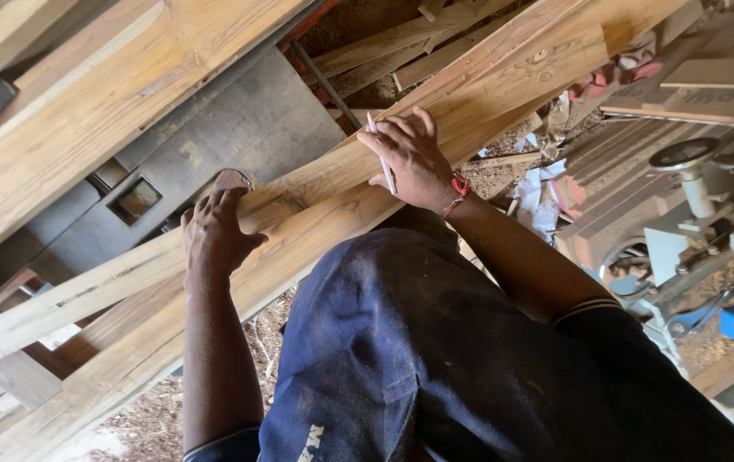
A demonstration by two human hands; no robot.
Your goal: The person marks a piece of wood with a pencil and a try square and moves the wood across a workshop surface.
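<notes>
One long wooden plank (486, 94) runs across the middle of the view, its long axis pointing from about 7 o'clock up toward 1 o'clock, its broad grained face turned to the camera. It lies on a dark grey machine table (238, 128) that sits at 11 o'clock from the plank's middle. Two hands rest on the plank. The right hand (414, 158) lies flat on the upper stretch, fingers spread a little, with one white pencil (381, 154) pinched between thumb and forefinger; the pencil points roughly from 12 o'clock to 6 o'clock, crossing the plank's axis. A red thread band (459, 190) circles that wrist. The left hand (213, 235) is at 8 o'clock from the right one, fingers curled over the plank's upper edge and a small rounded wooden piece (234, 180) at its fingertips; whether it grips that piece I cannot tell. At 10 o'clock one thick pale beam (85, 94) lies parallel to the plank. At 3 o'clock stands one machine with a round handwheel (683, 156). Sawdust (153, 423) covers the floor at 7 o'clock.
</notes>
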